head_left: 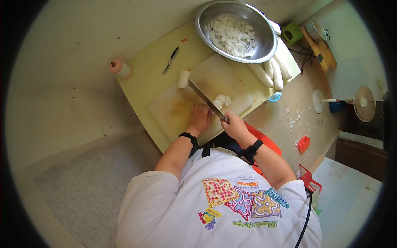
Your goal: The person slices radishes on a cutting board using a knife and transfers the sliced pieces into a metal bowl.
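Note:
My right hand (236, 126) is wrapped round the handle of a kitchen knife (205, 97), its long blade slanting across the cutting board (165, 105). To the left of the blade, my left hand (200, 118) rests low on the board with its fingers together and bent. What lies under those fingers is hidden. Several thin white slices (223, 100) lie just right of the blade. Beyond the knife's tip sits a short peeled white chunk (184, 79), which looks like radish.
A large metal bowl (200, 20) of white slices stands at the table's far side. Several long peeled white vegetables (276, 74) lie beside it. A peeler (170, 60) and a pink-topped bottle (120, 68) are to the left. A fan (365, 103) stands at the right.

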Demonstrator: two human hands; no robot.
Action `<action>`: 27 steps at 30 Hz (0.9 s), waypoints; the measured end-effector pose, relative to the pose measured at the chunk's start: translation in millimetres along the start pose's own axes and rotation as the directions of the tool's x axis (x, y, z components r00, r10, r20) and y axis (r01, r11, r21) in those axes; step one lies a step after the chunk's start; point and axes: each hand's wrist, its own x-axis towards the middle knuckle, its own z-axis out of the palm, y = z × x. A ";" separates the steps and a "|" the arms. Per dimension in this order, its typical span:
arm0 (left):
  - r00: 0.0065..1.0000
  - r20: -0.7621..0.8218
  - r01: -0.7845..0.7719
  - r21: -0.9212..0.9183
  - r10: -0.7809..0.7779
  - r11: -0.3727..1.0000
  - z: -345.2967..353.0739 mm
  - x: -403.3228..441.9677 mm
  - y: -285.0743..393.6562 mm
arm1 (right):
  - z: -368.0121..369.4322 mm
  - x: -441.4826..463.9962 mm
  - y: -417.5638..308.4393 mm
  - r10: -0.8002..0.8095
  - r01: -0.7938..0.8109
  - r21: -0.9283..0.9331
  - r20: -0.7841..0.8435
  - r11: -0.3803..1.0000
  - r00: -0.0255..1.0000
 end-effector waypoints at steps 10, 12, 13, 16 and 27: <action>0.998 0.020 0.062 0.014 -0.062 0.998 0.2 -2.8 0.4 | -0.5 -11.6 -3.9 -0.014 0.014 -0.003 -0.015 1.000 1.000; 0.996 0.041 0.074 0.012 -0.075 0.997 -0.6 -2.6 0.2 | -1.0 -13.0 -5.1 0.006 -0.006 -0.002 -0.010 1.000 1.000; 0.997 0.034 0.069 0.009 -0.070 0.998 -0.4 -2.6 0.2 | -1.4 -13.7 -5.4 0.006 -0.006 -0.003 -0.009 1.000 1.000; 0.998 0.022 0.060 0.006 -0.060 0.998 1.1 -2.7 -0.2 | -2.1 -15.8 -5.1 0.007 -0.007 -0.002 -0.001 1.000 1.000; 0.998 -0.030 0.048 0.024 -0.047 0.999 0.1 -1.5 3.7 | 5.4 -17.2 -6.8 -0.054 0.050 -0.104 -0.042 0.993 0.998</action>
